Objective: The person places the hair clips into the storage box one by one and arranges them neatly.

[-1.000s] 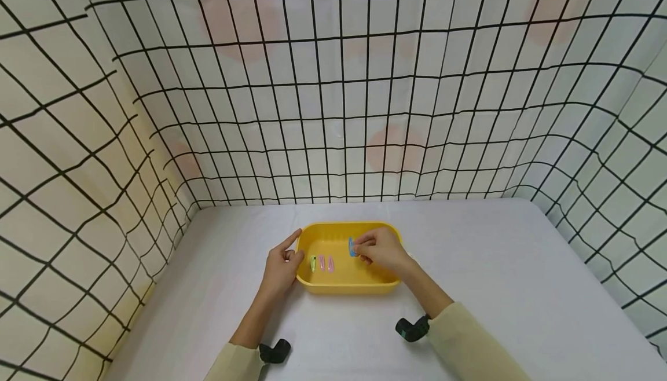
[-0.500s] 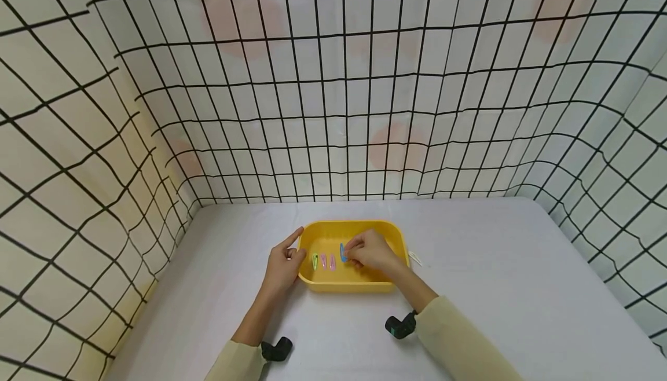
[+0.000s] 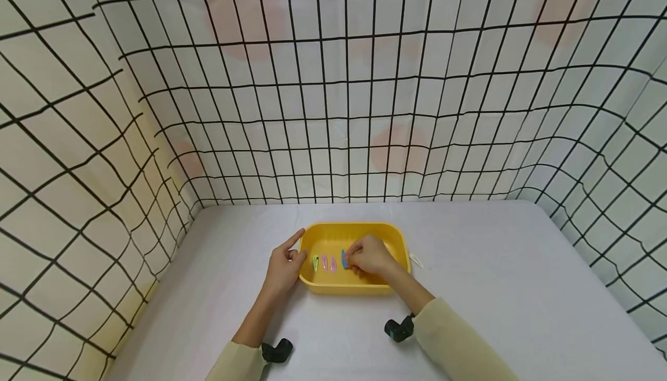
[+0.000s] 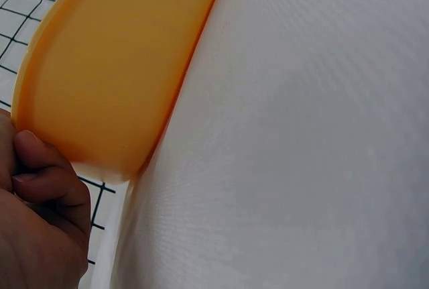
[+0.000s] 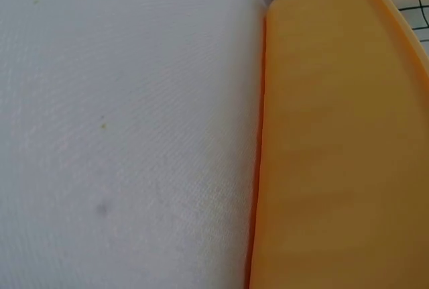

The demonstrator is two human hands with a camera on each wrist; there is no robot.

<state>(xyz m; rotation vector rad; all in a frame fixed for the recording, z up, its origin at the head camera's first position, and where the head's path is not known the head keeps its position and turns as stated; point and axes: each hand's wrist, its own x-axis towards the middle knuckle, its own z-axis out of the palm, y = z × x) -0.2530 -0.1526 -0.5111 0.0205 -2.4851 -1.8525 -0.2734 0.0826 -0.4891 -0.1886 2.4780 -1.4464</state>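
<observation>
A shallow yellow tray point(image 3: 350, 289) stands on the table. My left hand point(image 3: 282, 268) holds its left end, index finger and thumb at the rim; in the left wrist view this hand's other fingers point(image 4: 53, 188) are curled against the outer wall. Over the tray, my right hand point(image 3: 371, 255) pinches a blue hair clip point(image 3: 344, 259) low near the tray floor; the fingers hide part of it. Left of it lie a green snap hair clip point(image 3: 315, 263) and two pink clips, one point(image 3: 325, 263) beside the other point(image 3: 333, 263), in a row.
A white hair clip point(image 3: 416, 260) lies on the white table point(image 3: 490, 288) just outside the tray's right end. Walls with a black grid point(image 3: 359, 103) surround the table at the back and sides. Each wrist carries a small black camera, such as the right one point(image 3: 399, 329).
My right hand has moved left and lower inside the tray with the blue clip, closer to the pink clips. The white clip now shows more fully. The left hand stays at the rim.
</observation>
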